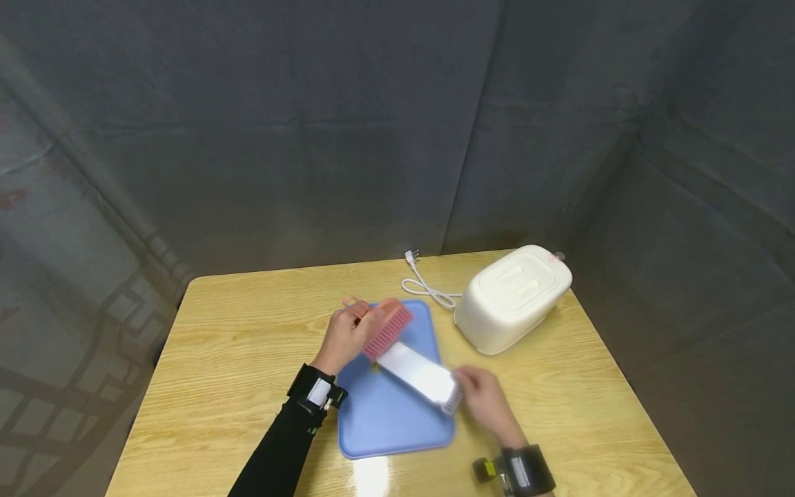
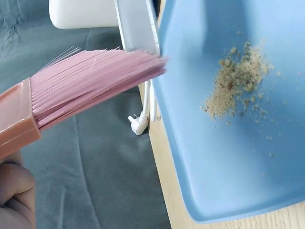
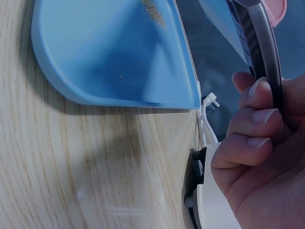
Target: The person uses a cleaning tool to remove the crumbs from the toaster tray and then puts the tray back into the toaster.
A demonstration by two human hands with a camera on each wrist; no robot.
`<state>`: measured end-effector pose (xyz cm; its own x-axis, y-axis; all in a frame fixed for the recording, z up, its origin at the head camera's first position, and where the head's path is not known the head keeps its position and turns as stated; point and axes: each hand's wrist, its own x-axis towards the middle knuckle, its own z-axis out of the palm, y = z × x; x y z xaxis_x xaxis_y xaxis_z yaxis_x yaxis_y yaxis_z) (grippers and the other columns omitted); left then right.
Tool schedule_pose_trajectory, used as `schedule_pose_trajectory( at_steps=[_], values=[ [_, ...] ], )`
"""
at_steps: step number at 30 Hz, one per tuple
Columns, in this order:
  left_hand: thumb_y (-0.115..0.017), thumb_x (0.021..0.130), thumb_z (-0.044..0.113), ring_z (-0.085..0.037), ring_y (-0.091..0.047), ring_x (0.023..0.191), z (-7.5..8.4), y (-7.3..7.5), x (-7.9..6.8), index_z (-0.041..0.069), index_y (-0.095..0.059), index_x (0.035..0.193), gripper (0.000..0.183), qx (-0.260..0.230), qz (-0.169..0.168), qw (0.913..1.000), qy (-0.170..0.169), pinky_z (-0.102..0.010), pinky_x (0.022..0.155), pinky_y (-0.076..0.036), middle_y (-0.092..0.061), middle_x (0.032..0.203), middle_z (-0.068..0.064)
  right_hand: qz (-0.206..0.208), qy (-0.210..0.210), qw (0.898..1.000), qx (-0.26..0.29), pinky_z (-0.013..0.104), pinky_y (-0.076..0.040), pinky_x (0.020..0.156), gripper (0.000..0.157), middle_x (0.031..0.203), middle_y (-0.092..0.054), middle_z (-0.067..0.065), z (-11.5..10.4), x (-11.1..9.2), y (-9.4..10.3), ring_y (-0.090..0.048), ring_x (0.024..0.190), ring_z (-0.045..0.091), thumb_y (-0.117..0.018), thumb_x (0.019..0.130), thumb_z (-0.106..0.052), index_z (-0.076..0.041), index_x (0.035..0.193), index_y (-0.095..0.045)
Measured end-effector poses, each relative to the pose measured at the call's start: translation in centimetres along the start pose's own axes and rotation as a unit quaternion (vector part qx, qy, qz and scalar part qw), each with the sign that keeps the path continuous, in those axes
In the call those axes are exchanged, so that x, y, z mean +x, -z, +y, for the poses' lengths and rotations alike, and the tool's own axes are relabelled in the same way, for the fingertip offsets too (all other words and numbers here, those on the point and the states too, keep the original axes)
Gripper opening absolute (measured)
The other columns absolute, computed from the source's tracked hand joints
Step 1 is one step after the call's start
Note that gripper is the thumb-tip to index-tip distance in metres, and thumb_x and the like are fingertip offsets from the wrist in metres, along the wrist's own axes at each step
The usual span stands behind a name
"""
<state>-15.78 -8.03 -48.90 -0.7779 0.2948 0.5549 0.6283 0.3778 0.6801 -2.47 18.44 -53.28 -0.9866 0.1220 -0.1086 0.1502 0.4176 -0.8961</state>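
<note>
My left hand (image 1: 350, 335) grips a brush (image 1: 393, 324) with an orange body and pink bristles. In the left wrist view the bristle tips (image 2: 152, 64) overlap the lower end of a long, flat, silvery crumb tray (image 1: 419, 373). With curled fingers, my right hand (image 3: 257, 129) holds this tray by its dark grey end (image 3: 262, 43); the hand is blurred in the head view. The tray slants over a blue plastic tray (image 1: 388, 435). A pile of brown crumbs (image 2: 236, 81) lies on the blue tray, with loose bits scattered around.
A cream toaster (image 1: 512, 297) with rounded corners stands at the back right of the wooden table (image 1: 248, 359). Its white cord (image 1: 428, 290) loops behind the blue tray, and the plug (image 1: 413, 256) lies by the back edge. Dark cloth hangs behind the table.
</note>
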Motion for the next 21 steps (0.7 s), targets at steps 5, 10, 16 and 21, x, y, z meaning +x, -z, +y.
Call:
schedule_pose_trajectory(
  at_steps=[5,10,16,21],
  values=[
    [-0.068,0.097,0.007,-0.023,-0.071,0.079,-0.03,0.00,0.14,0.000,-0.068,0.080,0.018,0.000,0.008,1.0000,0.003,-0.035,0.067,-0.055,-0.072,0.083,-0.012,-0.002,-0.001,1.000,0.000,0.033,-0.057,0.080,0.014,0.097,-0.074,0.007,-0.05,-0.05,0.03,-0.067,0.085,0.016,-0.061,0.100,-0.007,-0.001,0.107,-0.072],
    [-0.068,0.097,0.007,-0.019,-0.066,0.071,-0.16,0.09,0.10,0.000,-0.070,0.083,0.016,0.006,0.008,0.9999,0.010,-0.031,0.061,-0.052,-0.072,0.082,-0.010,-0.005,0.001,1.000,0.004,0.032,-0.057,0.079,0.013,0.096,-0.073,0.006,0.04,-0.05,0.07,-0.067,0.084,0.016,-0.061,0.100,-0.007,-0.002,0.106,-0.072],
    [-0.067,0.098,0.008,-0.016,-0.065,0.069,-0.32,0.35,-0.18,-0.001,-0.070,0.085,0.016,-0.011,0.026,0.9992,0.030,-0.025,0.058,-0.050,-0.073,0.086,-0.013,-0.007,-0.005,1.000,0.008,0.031,-0.057,0.077,0.014,0.095,-0.073,0.006,0.16,0.05,0.04,-0.066,0.083,0.016,-0.061,0.101,-0.008,-0.001,0.107,-0.072],
    [-0.065,0.100,0.008,-0.013,-0.061,0.060,-0.49,0.44,-0.48,-0.002,-0.072,0.091,0.015,-0.022,0.063,0.9960,0.059,-0.022,0.053,-0.046,-0.072,0.079,-0.013,-0.001,-0.004,1.000,0.004,0.031,-0.056,0.075,0.015,0.093,-0.072,0.005,0.00,0.10,0.04,-0.065,0.079,0.016,-0.060,0.101,-0.008,-0.001,0.107,-0.072]
  ],
)
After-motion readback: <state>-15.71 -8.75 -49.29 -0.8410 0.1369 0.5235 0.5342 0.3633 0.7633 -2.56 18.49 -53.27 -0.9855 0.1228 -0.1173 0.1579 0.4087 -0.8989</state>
